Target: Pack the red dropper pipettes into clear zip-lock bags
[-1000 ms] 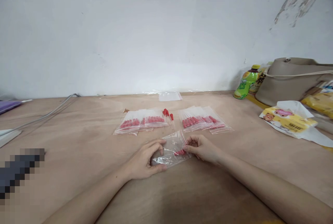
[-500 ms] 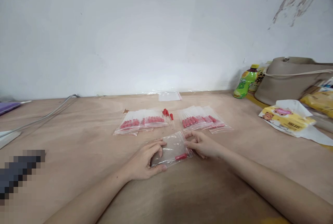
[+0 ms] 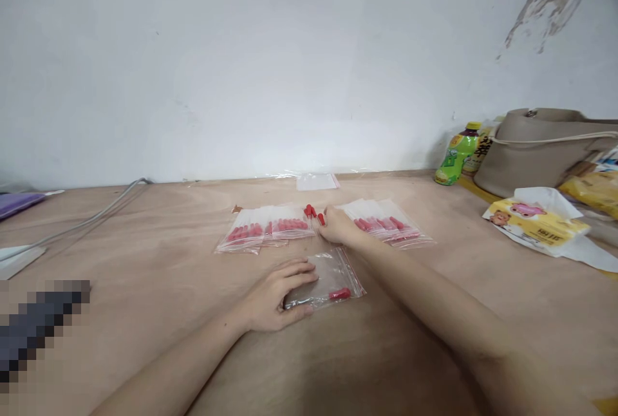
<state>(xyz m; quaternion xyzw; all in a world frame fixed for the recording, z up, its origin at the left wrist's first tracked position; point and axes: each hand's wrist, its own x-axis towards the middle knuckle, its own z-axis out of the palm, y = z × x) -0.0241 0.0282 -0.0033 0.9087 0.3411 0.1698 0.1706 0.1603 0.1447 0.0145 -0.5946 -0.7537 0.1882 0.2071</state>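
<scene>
A clear zip bag (image 3: 324,269) lies flat in front of me, with one red rubber-bulbed dropper (image 3: 340,293) inside it near the lower right. My left hand (image 3: 277,295) rests on the bag's left side, fingers stretched over the top and thumb along the near edge. Beyond the bag, my right hand (image 3: 338,228) is closed at the small group of loose droppers (image 3: 309,211), its fingertips on the rightmost one; the grip is partly hidden. Filled zip bags of red-bulbed droppers lie overlapping in a left row (image 3: 264,229) and a right row (image 3: 393,226).
A flat zip bag (image 3: 316,181) lies by the wall. On the right stand a green bottle (image 3: 456,157), a beige handbag (image 3: 531,152) and a yellow tissue pack (image 3: 541,223). A grey cable (image 3: 103,210) and a blurred dark object (image 3: 38,326) are at left.
My right hand has let go of the bag's right edge and moved forward to the loose droppers. My left hand stays on the bag, its fingers a little straighter.
</scene>
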